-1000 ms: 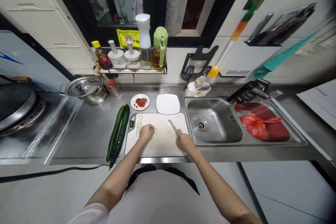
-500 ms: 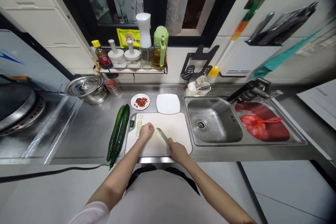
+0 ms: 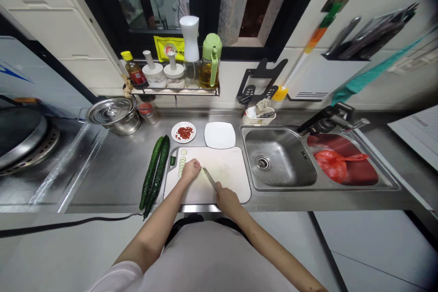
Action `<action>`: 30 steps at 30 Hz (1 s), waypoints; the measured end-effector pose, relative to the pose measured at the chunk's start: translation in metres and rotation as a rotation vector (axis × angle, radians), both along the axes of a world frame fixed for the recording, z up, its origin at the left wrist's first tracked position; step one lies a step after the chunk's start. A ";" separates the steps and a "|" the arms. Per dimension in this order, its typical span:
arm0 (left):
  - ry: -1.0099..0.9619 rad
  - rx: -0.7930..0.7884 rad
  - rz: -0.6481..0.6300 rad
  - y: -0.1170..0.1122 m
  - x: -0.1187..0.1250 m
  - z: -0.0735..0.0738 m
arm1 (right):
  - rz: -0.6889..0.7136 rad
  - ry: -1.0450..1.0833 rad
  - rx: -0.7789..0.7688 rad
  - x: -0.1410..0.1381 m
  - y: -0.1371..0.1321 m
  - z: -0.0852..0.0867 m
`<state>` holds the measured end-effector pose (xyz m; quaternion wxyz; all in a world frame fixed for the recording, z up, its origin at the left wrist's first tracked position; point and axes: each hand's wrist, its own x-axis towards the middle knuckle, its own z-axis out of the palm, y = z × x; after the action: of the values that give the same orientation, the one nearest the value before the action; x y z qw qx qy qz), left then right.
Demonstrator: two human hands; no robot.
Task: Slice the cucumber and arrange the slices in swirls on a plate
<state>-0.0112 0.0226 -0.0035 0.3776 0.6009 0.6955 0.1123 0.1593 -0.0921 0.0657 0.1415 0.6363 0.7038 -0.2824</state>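
Here, right hand (image 3: 227, 200) clasps knife (image 3: 210, 180) handle, tip near cucumber slice (image 3: 203, 171), left hand (image 3: 190, 171) bunched, contents unclear, board (image 3: 231, 166) spans rightward to edge beside sink (image 3: 282, 164).

Two hands (image 3: 227, 200), one knife (image 3: 210, 178), cucumber slices (image 3: 182, 164)

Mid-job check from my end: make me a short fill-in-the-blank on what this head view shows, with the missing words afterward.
1. The right hand holds a ____ over the cutting board.
2. Two whole green ____ lie to the left of the cutting board.
3. The plate with chopped red pieces is ____ in shape, while the other white plate is squarish.
4. The red plastic bag lies in the ____-hand half of the double sink.

Missing words: knife; cucumbers; round; right.
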 end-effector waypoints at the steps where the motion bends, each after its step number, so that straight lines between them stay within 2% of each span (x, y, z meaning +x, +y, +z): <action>1: -0.002 0.001 0.000 0.000 0.000 0.000 | 0.003 0.000 -0.001 0.000 0.000 0.000; 13: -0.015 0.008 -0.001 0.000 -0.002 0.000 | 0.017 -0.011 0.008 0.005 0.005 0.004; 30: -0.014 -0.003 0.001 0.001 -0.002 0.000 | 0.023 -0.017 0.000 -0.003 0.004 0.002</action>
<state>-0.0128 0.0237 -0.0030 0.3832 0.5991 0.6934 0.1158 0.1567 -0.0883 0.0675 0.1508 0.6307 0.7097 -0.2752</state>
